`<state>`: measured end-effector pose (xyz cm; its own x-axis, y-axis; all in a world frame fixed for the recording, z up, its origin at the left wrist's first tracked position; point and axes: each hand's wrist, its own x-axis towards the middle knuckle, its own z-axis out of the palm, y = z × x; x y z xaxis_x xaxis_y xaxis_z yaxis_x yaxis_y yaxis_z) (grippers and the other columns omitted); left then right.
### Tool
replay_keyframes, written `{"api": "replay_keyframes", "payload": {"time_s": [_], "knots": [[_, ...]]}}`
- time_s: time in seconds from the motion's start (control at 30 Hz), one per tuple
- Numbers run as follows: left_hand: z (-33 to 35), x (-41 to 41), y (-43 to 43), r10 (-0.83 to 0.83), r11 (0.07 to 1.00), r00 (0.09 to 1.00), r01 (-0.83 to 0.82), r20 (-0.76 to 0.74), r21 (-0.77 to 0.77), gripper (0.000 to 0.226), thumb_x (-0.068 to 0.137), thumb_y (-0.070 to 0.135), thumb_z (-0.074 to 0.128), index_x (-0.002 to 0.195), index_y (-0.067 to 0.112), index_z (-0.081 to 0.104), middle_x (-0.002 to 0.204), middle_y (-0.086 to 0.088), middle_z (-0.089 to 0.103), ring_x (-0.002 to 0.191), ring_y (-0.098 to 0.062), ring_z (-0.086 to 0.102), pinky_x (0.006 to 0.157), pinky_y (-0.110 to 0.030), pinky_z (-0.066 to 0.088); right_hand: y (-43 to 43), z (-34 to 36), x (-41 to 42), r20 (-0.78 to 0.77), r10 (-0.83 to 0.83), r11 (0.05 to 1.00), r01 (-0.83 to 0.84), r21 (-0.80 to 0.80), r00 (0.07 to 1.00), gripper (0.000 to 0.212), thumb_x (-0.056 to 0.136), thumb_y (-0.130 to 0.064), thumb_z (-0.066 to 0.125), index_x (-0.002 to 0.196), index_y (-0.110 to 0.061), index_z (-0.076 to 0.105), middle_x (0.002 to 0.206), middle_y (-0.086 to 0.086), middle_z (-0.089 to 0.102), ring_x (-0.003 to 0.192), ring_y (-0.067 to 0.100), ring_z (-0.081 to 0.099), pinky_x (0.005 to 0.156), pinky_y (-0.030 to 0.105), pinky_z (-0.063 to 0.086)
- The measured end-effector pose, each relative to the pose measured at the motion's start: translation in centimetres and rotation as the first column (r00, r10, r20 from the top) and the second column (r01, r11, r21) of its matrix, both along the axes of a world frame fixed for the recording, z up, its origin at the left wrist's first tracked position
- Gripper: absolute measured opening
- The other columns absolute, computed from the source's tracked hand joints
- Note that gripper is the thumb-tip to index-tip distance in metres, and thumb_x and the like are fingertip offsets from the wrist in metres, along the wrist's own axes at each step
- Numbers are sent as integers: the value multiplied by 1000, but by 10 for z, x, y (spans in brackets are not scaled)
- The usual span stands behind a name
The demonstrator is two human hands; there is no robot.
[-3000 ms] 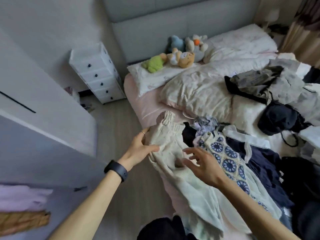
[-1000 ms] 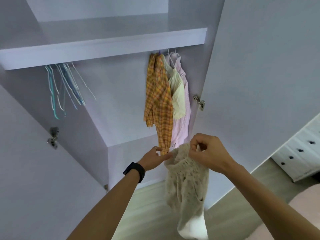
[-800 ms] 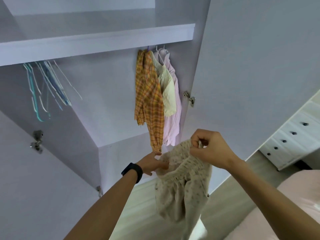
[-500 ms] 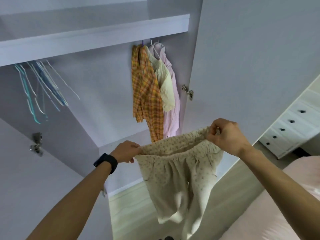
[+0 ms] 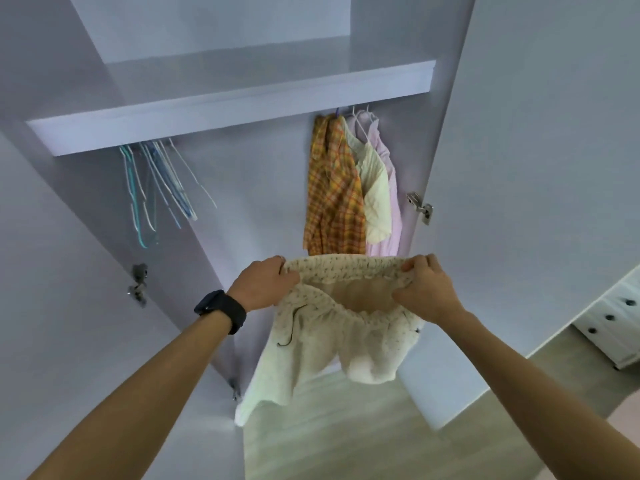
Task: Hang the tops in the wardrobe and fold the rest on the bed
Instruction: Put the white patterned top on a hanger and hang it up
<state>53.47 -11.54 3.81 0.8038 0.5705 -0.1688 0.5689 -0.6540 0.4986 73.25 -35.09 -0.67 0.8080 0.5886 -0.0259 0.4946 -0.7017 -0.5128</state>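
A cream dotted garment (image 5: 329,344) with a gathered elastic edge hangs in the air in front of the open wardrobe (image 5: 235,109). My left hand (image 5: 265,285) grips the left end of that elastic edge and my right hand (image 5: 424,291) grips the right end, stretching the opening wide. The rest of the fabric droops below my hands. Behind it, at the right end of the rail, hang an orange plaid shirt (image 5: 334,192), a pale yellow top (image 5: 374,192) and a pink top (image 5: 389,188).
Several bare hangers (image 5: 156,181) hang at the left of the rail under the shelf. The open wardrobe door (image 5: 536,168) stands on the right. A white chest of drawers (image 5: 613,323) sits at the far right, and the wooden floor (image 5: 381,434) lies below.
I turned from the bed to the wardrobe with the cream garment. My hands moved apart and higher, and the bunched elastic edge is now stretched open between them.
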Motion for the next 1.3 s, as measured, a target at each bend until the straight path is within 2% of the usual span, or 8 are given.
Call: {"api": "replay_keyframes", "payload": {"time_s": [0.17,0.3,0.43,0.63,0.77,0.87,1.03,1.3], "knots": [[5,-20,17,49,996,988,-59,147,66,5,97,36,51,98,34,47,69,6,59,65,-15,59,53,-27,39,32,-10,-16,266,164,986,-164,-23,950,50,71,-1,68,118,-2,49,115,31,50,94,48,55,79,50,54],[10,-48,38,128,982,941,-76,313,-174,11,96,44,58,95,54,63,68,13,64,58,-2,57,56,-20,53,45,-13,-9,238,187,982,-180,-52,953,33,80,7,57,110,-4,60,110,16,58,96,36,55,77,41,50],[18,-69,45,145,974,919,-68,366,-215,23,89,63,60,92,42,68,56,20,55,52,-1,51,56,-16,42,59,-14,-15,322,213,976,-216,-28,922,17,82,3,53,85,-11,61,79,5,59,77,32,54,50,28,29],[34,-99,60,237,915,898,-78,372,-395,62,82,57,71,110,2,67,86,-5,55,80,-21,57,83,-37,51,62,-14,-24,150,445,888,-457,57,883,38,86,-27,72,120,-11,64,124,0,57,112,21,49,95,34,45],[40,-116,69,225,874,936,-72,270,-480,52,77,44,82,107,8,60,87,-11,57,85,-20,65,86,-31,54,65,-18,-38,262,512,854,-517,-55,818,71,75,-44,85,127,-7,56,130,4,48,117,23,45,93,34,48],[33,-121,74,221,915,936,-102,275,-390,33,76,42,83,91,18,66,69,9,57,64,-6,58,72,-25,49,71,-19,-42,330,449,880,-476,0,831,43,83,-40,80,109,-9,64,110,-2,55,104,22,52,76,30,47],[16,-131,78,196,970,946,-226,259,91,18,88,54,68,94,37,62,87,10,67,81,-8,64,73,-25,50,83,-13,-38,178,420,894,-439,86,890,20,93,-34,70,86,-18,60,86,-7,61,82,20,61,65,35,48],[10,-134,62,381,883,830,-457,408,104,31,97,50,56,110,23,63,82,14,62,76,-9,58,72,-25,44,107,-1,-17,94,352,855,-361,372,931,12,99,-25,63,102,-28,51,89,-8,64,80,19,62,70,33,47]]}}
